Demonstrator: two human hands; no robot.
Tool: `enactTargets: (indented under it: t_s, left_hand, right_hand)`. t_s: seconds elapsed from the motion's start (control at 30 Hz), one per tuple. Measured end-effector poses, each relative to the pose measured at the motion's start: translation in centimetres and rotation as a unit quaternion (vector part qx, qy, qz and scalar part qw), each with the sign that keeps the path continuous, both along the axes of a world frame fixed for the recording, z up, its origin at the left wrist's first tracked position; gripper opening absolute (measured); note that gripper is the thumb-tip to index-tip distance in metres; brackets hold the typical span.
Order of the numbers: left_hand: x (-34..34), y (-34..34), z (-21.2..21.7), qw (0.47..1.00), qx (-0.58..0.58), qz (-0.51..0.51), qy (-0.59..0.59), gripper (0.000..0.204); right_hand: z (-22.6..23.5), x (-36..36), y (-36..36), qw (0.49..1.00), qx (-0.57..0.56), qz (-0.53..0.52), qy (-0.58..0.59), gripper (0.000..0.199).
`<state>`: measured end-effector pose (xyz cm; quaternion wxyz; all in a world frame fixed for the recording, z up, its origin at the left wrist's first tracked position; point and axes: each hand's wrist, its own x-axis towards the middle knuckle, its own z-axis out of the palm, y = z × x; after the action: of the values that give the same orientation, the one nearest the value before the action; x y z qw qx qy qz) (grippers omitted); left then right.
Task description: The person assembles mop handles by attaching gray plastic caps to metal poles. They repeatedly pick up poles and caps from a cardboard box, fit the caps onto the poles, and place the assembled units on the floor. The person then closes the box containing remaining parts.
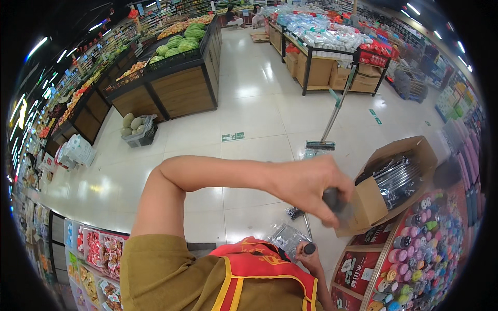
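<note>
My left arm reaches across from the left. Its hand (311, 186) is closed around a dark, short cylinder (334, 199) that looks like a bottle with a black top; its lower part is blurred. Lower down, close to my body, my right hand (309, 262) grips a slim item with a round black cap (309, 248), perhaps a bottle; most of it is hidden. Beside that hand is a clear plastic package (286, 239). An open cardboard box (369, 199) with long shiny items in clear wrap (398, 179) stands just beyond my left hand.
Colourful drink bottles (415, 249) crowd a display at the right. A flat mop (320, 145) stands on the floor ahead. Watermelons (179, 44) top a fruit stand at the far left, with a crate of melons (141, 137) beside it. Packaged snacks (104, 251) fill the near left.
</note>
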<state>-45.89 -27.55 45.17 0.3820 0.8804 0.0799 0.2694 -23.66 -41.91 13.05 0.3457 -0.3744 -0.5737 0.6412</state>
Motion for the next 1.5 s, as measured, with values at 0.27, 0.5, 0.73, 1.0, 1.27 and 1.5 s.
enactTargets:
  t_s: [0.27,0.5,0.73,1.0,1.27,1.5]
  left_hand:
    - [0.1,-0.2,-0.6,0.997,-0.069,0.029,-0.003,0.034]
    - [-0.9,-0.9,-0.4,0.965,-0.252,0.028,0.060,0.029]
    - [-1.8,-2.1,-1.7,0.977,-0.171,0.023,0.127,0.024]
    - [-4.6,-2.3,0.4,0.944,-0.248,0.205,0.079,0.027]
    - [-5.0,-2.4,0.2,0.946,-0.222,0.216,0.091,0.028]
    - [-5.9,-2.6,0.5,0.944,-0.208,0.221,0.129,0.027]
  right_hand:
    - [4.1,-0.1,3.2,0.989,0.066,-0.127,-0.021,0.059]
    - [8.2,-1.2,4.8,0.987,0.085,-0.135,0.029,0.031]
    - [7.9,-3.9,5.2,0.967,0.154,-0.198,0.036,0.055]
    - [9.8,-5.0,4.3,0.982,0.131,-0.133,0.040,0.064]
    - [10.2,-5.5,3.8,0.984,0.123,-0.129,0.029,0.059]
    - [10.3,-6.6,3.4,0.983,0.130,-0.130,-0.001,0.061]
